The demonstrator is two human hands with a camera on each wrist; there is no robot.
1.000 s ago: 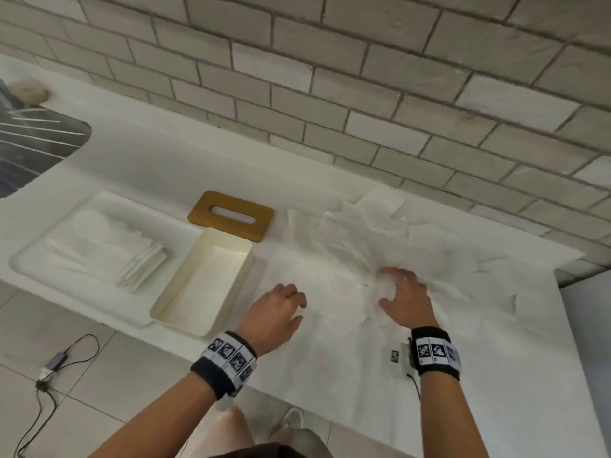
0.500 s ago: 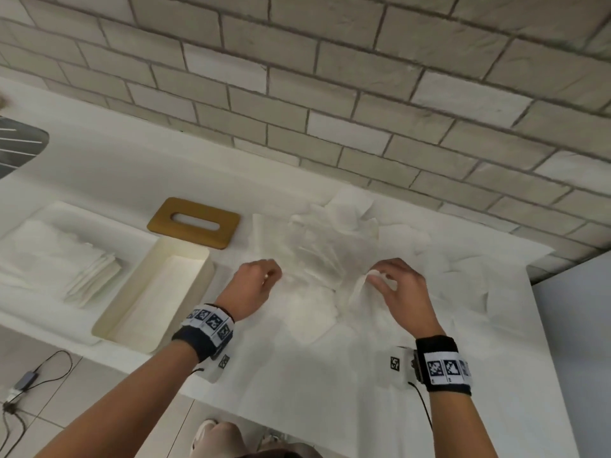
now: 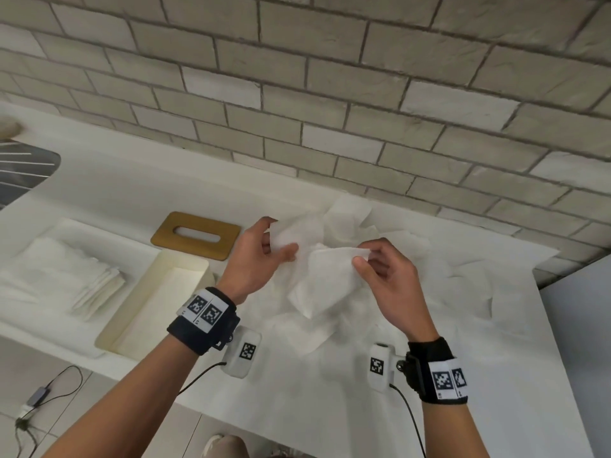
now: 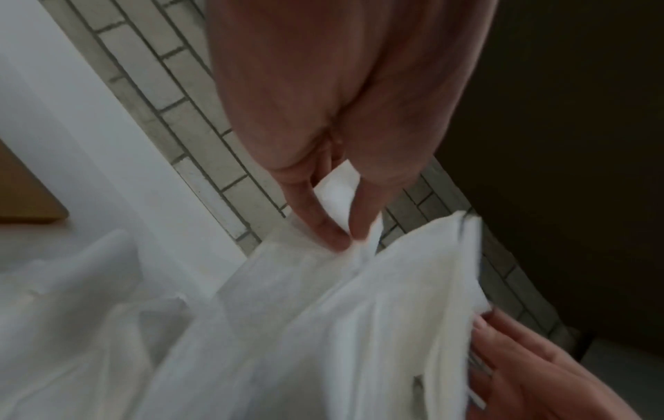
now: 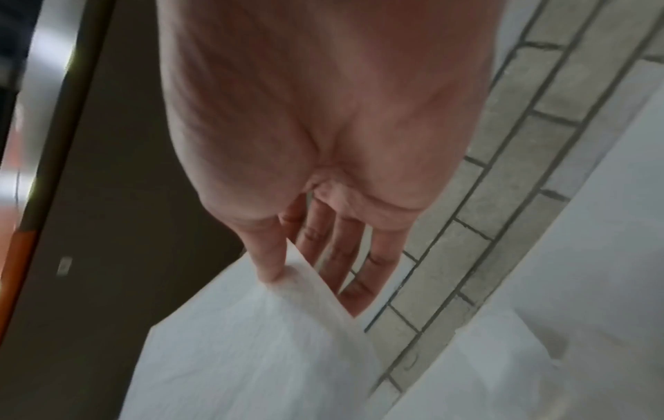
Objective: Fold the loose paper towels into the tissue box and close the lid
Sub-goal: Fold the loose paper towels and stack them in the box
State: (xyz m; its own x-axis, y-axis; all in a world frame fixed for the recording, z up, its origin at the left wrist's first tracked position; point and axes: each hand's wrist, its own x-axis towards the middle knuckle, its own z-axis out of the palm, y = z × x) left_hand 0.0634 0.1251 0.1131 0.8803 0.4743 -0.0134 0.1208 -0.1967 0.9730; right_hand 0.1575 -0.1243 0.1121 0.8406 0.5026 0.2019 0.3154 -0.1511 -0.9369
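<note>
A limp, featherlight paper towel [image 3: 317, 279] is being held up above the tabletop [image 3: 463, 375], pinched at its top corners by the left hand [image 3: 256, 259] and right hand [image 3: 386, 282], probably easily torn.

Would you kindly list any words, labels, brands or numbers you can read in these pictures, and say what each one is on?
No readable words, brands or numbers.
Left wristband: black-and-white square marker patterns, no letters.
Right wristband: the same kind of patterns, no letters.
Wrist cameras: one square marker each, no text.
Wooden lid, tissue box, paper towel: blank.
</note>
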